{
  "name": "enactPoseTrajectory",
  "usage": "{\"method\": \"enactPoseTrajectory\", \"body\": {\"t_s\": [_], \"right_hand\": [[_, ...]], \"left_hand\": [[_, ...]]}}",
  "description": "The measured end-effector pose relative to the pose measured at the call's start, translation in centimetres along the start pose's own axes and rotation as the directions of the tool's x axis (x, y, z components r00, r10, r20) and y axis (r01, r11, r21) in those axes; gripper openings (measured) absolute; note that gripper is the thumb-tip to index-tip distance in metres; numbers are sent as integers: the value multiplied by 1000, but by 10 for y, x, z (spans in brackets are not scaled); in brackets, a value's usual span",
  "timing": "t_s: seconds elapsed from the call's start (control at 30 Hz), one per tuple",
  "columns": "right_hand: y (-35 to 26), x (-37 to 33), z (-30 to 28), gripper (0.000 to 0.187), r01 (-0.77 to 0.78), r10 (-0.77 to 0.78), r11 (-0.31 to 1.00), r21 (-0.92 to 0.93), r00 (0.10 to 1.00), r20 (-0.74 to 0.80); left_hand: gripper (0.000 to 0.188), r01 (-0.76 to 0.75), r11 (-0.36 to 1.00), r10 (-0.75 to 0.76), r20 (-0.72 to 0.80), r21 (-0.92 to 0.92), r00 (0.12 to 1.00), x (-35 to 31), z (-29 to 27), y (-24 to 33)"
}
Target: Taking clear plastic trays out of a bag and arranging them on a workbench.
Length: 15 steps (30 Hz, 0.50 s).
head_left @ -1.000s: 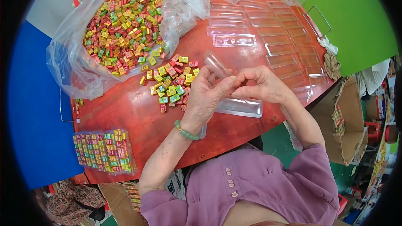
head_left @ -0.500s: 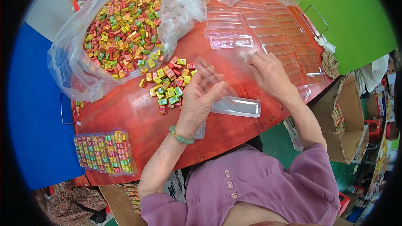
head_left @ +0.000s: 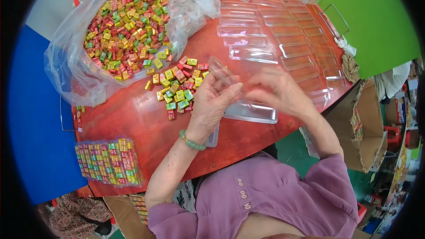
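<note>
Mid-packing: L hand [head_left: 212, 102] pinching clear tray [head_left: 223, 73], R hand [head_left: 276, 89] open, blurred beside it; next, probably loading candies [head_left: 179, 86].

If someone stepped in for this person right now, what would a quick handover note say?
Left hand: holds a clear plastic tray up off the red table.
Right hand: open and blurred, just right of that tray, holding nothing that I can see.
Things: loose candy pile beside the left hand; big bag of candies behind it; another clear tray flat under the hands; empty trays spread at the back right.
Done: filled packs stacked at the near left.
Left: the empty trays and most of the candy.
</note>
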State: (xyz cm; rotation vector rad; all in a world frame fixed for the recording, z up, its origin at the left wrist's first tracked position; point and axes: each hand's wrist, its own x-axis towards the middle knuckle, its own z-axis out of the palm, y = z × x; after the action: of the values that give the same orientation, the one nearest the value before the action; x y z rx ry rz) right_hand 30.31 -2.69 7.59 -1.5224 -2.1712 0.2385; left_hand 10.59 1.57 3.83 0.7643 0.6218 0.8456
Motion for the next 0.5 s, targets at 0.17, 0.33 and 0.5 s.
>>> {"method": "enactPoseTrajectory", "body": {"t_s": [0.17, 0.33, 0.5], "right_hand": [[-20, -9, 9, 15, -247, 174, 845, 475, 966, 194], [-20, -16, 17, 5, -107, 101, 937, 333, 994, 34], [-13, -19, 19, 5, -45, 52, 944, 326, 999, -12]], "left_hand": [[33, -111, 988, 106, 48, 110, 993, 2, 2, -13], [34, -169, 966, 164, 42, 197, 986, -2, 11, -16], [32, -170, 958, 165, 40, 232, 985, -1, 14, -14]]}}
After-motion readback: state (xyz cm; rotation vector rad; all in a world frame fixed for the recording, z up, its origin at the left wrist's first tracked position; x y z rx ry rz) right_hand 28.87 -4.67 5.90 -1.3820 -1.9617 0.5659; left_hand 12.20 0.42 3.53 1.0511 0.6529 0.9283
